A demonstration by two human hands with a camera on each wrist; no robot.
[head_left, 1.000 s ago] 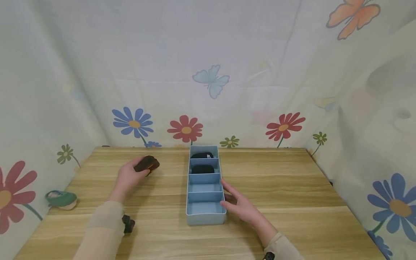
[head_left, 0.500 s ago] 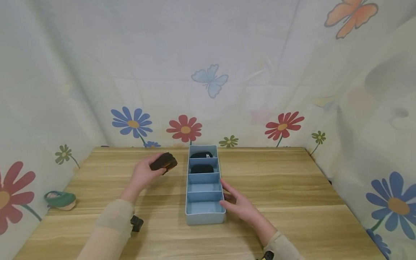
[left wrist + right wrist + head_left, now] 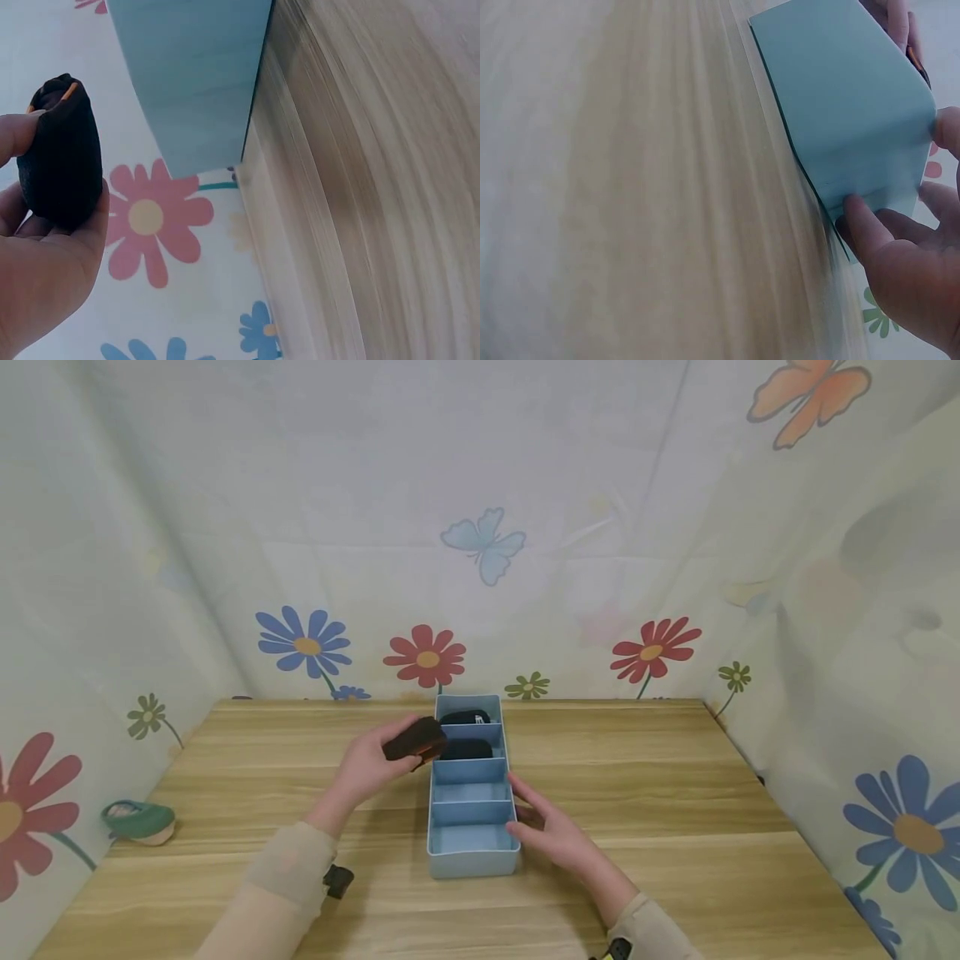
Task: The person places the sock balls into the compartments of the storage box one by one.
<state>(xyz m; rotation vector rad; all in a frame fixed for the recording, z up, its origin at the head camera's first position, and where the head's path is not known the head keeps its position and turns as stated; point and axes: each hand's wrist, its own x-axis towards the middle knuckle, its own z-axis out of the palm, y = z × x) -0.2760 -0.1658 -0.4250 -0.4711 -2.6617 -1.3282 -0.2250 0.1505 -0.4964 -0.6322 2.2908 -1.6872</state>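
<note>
In the head view, my left hand [image 3: 367,767] holds a rolled dark sock [image 3: 415,740] with orange trim between thumb and fingers, at the left rim of a light blue divided box [image 3: 474,865]. The sock overlaps the box's second compartment from the back. The left wrist view shows the dark sock [image 3: 64,157] upright in my fingers, the blue box wall [image 3: 195,82] beside it. My right hand [image 3: 558,837] rests against the box's right side, its fingertips [image 3: 859,214] touching the outer wall. Black rolled socks [image 3: 467,749] lie in the two back compartments; the two front ones are bare.
A green rolled sock [image 3: 140,821] with a beige part lies at the table's left edge. The wood-grain table [image 3: 637,760] ends at a flower-printed cloth [image 3: 360,560] behind and at both sides.
My left hand has carried the dark sock to the right, from the left part of the table to the box's left rim. My right hand and the box have stayed in place.
</note>
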